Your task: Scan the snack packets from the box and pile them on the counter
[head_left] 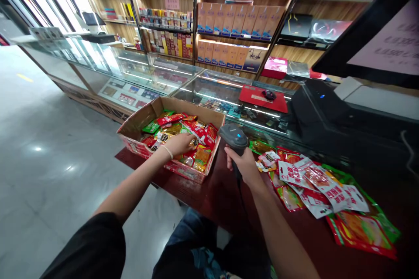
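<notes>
A cardboard box [137, 124] full of small snack packets [196, 130] stands on a dark red table [209, 196]. My left hand [181, 143] reaches into the box, fingers curled over a packet among the others. My right hand [244, 163] grips the handle of a black barcode scanner [234, 135], held upright just right of the box. Several loose snack packets [314, 183] lie spread on the table to the right of the scanner.
A glass display counter [203, 89] runs behind the table, with a red mat and mouse [263, 96] on it. A black register machine [321, 113] stands at right. Shelves of boxed goods [235, 22] fill the back wall. Grey floor [49, 161] lies at left.
</notes>
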`<move>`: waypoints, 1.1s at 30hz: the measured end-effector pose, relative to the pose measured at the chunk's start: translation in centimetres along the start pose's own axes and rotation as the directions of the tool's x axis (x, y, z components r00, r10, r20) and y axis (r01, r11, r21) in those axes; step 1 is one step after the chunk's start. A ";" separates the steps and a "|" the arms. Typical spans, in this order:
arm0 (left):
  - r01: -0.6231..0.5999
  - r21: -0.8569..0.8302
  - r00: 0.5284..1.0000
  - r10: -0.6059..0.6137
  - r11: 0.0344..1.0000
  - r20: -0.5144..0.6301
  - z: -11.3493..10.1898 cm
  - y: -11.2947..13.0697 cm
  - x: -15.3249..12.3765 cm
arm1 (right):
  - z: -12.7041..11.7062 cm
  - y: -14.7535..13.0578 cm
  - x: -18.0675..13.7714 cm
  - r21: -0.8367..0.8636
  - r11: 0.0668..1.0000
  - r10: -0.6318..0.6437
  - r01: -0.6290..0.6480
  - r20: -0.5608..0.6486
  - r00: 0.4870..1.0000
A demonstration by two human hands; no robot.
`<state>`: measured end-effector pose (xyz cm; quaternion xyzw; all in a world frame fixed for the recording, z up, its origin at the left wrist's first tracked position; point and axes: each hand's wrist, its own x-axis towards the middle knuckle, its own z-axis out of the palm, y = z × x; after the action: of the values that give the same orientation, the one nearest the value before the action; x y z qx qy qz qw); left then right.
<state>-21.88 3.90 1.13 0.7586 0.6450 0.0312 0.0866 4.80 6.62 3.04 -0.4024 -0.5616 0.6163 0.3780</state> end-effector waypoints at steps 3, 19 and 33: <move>-0.028 0.034 0.998 0.026 0.999 0.049 0.4 -0.3 1.0 | -0.2 0.2 -0.1 0.003 1.000 0.013 -0.013 -0.008 1.000; 0.122 -0.810 0.901 -0.406 0.574 -0.152 -3.0 1.1 -0.6 | -1.5 -0.8 -2.0 0.022 0.999 -0.028 0.028 -0.017 0.999; -0.158 -0.944 0.906 -0.338 0.290 -0.255 -4.3 5.7 1.3 | -2.7 -1.6 -4.0 -0.094 0.990 -0.108 0.109 0.018 0.994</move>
<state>-16.82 4.65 6.22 0.4929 0.5437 0.5603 0.3842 8.91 4.14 4.77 -0.3847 -0.6139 0.5700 0.3876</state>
